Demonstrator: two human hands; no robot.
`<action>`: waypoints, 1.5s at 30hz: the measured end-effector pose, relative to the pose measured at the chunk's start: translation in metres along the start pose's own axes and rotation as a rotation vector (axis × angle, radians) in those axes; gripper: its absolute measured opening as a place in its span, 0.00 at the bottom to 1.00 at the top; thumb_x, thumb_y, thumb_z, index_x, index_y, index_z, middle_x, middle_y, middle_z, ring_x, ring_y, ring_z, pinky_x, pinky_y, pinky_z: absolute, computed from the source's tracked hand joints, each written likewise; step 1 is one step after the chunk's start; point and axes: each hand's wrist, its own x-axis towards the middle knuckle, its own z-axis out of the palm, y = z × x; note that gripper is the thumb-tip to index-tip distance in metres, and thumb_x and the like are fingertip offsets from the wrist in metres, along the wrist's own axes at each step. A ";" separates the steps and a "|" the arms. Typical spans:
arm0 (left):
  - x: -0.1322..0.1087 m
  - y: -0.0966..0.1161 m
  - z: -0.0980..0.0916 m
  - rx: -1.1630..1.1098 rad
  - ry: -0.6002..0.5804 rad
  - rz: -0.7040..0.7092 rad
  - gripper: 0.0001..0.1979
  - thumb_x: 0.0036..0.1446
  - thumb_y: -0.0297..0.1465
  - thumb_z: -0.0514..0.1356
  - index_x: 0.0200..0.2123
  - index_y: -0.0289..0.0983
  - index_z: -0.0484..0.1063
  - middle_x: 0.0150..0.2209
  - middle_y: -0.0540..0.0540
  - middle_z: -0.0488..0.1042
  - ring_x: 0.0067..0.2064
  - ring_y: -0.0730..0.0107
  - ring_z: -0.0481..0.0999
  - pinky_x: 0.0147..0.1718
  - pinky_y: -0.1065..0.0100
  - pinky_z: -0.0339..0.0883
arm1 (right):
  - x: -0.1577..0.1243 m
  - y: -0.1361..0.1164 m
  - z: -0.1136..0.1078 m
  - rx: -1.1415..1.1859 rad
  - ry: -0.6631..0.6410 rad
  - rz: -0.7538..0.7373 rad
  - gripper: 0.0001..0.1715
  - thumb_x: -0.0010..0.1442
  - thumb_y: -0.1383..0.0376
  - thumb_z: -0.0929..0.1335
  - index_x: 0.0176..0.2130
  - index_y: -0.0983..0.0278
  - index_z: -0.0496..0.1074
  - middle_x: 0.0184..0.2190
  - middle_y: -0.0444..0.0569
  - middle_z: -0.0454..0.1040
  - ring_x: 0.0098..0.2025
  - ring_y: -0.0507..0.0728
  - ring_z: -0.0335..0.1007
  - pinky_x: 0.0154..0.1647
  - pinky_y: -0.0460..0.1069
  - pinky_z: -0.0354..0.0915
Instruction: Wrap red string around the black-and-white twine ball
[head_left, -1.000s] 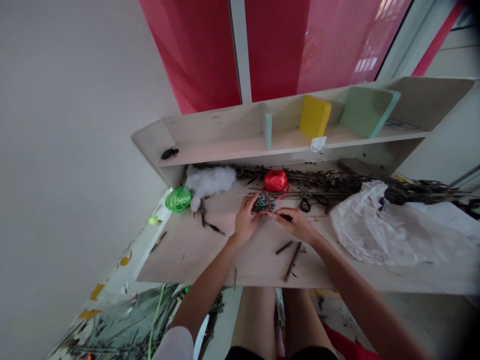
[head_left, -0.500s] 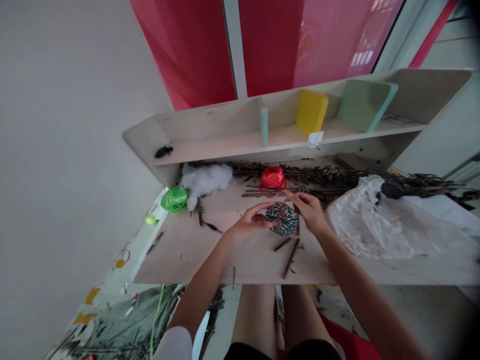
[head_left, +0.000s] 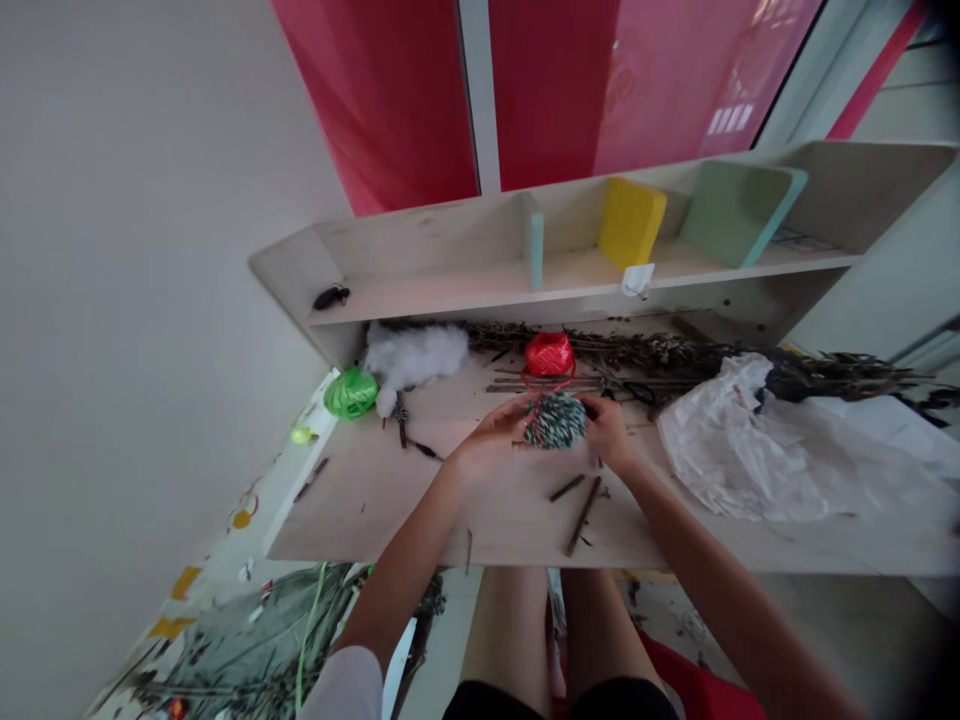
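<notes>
The green-and-white yarn bundle [head_left: 556,424] is between the hands above the desk [head_left: 360,525], its longer axis running roughly left to right. The left hand [head_left: 501,428] grips its left side; the right hand [head_left: 606,430] curls at its right edge, its hold unclear. The round face shown half a second earlier is now turned away
</notes>
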 end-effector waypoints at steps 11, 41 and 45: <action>0.008 0.005 -0.007 -0.096 0.313 0.006 0.28 0.45 0.37 0.69 0.50 0.43 0.67 0.36 0.50 0.77 0.28 0.74 0.77 0.32 0.71 0.69 | 0.002 0.004 -0.004 -0.067 0.041 -0.009 0.28 0.55 0.44 0.64 0.25 0.65 0.74 0.18 0.44 0.63 0.22 0.51 0.55 0.23 0.47 0.51; 0.006 -0.024 0.001 0.931 0.099 0.347 0.26 0.53 0.38 0.62 0.56 0.44 0.66 0.54 0.41 0.65 0.51 0.60 0.70 0.44 0.62 0.70 | -0.001 -0.016 -0.005 0.365 -0.040 0.210 0.29 0.43 0.40 0.70 0.24 0.63 0.66 0.14 0.37 0.50 0.17 0.46 0.41 0.17 0.46 0.40; 0.004 -0.019 0.013 0.807 0.003 0.307 0.26 0.51 0.38 0.64 0.54 0.43 0.69 0.54 0.39 0.67 0.53 0.58 0.69 0.43 0.65 0.69 | 0.003 -0.003 -0.007 0.351 0.062 0.216 0.27 0.45 0.42 0.70 0.24 0.63 0.66 0.14 0.37 0.50 0.17 0.46 0.41 0.17 0.45 0.41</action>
